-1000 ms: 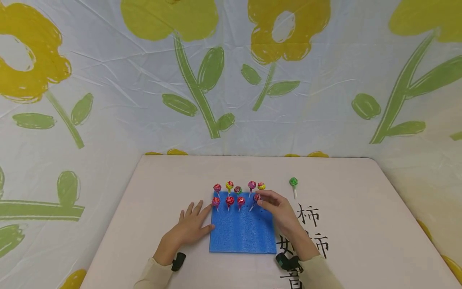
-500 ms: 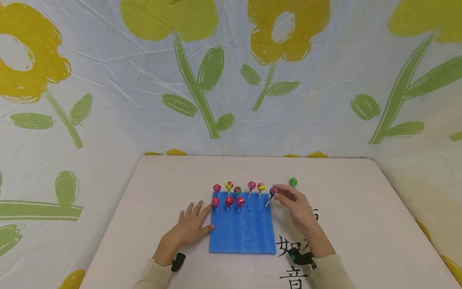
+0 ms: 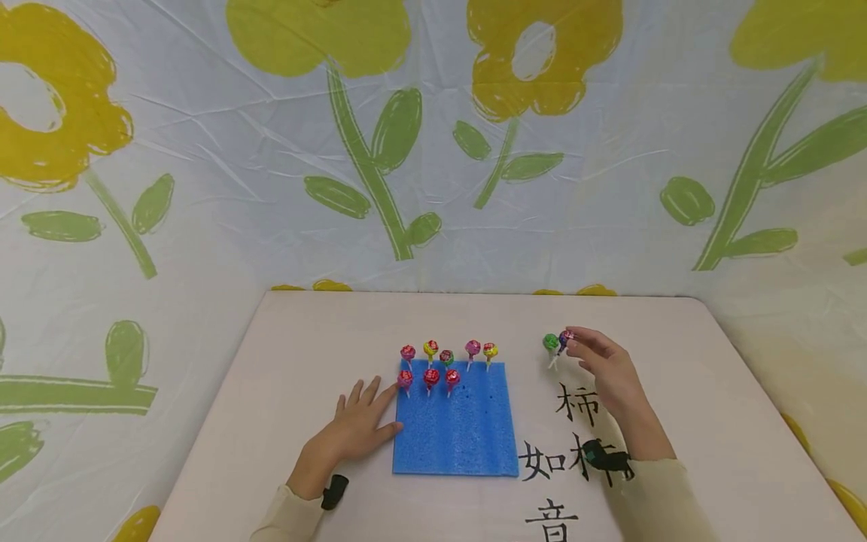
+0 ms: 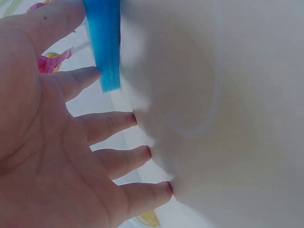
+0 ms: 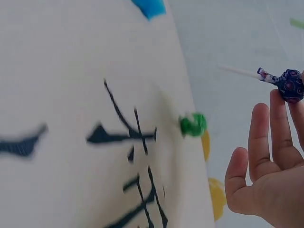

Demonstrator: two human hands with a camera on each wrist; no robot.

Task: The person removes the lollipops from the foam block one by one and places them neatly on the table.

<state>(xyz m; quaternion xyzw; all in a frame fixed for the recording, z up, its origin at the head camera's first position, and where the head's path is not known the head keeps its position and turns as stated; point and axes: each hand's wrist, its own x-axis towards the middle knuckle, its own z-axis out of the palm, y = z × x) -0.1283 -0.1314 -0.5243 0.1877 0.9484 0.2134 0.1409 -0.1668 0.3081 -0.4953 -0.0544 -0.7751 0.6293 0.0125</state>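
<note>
- the right hand (image 3: 606,373) is raised above the table (image 3: 677,391), off to the side of the blue foam pad (image 3: 455,429); its fingertips pinch a purple lollipop (image 3: 565,338) by the wrapped head.
- in the right wrist view the purple lollipop (image 5: 289,85) sits at the tips of the upper fingers (image 5: 280,128), its white stick pointing away from the palm; the lower fingers are stretched out and hold nothing.
- a green lollipop (image 3: 551,342) lies on the table just beside those fingertips, on the pad's side of them; whether the two lollipops touch cannot be told from the head view, while the right wrist view shows the green lollipop (image 5: 193,125) apart from the fingers.
- black brush characters (image 3: 576,433) are painted on the table beneath the right hand and wrist.
- the left hand (image 3: 355,425) lies flat with fingers spread and straight, gripping nothing; its fingertips (image 4: 142,152) rest on the table, and the index finger and thumb touch the pad's near-left edge.
- eight lollipops stand in the pad beyond the left fingertips: a back row of five (image 3: 447,351) along the far edge and a front row of three (image 3: 430,376) starting right by the index fingertip.
- a flowered cloth (image 3: 379,150) hangs behind the table.
</note>
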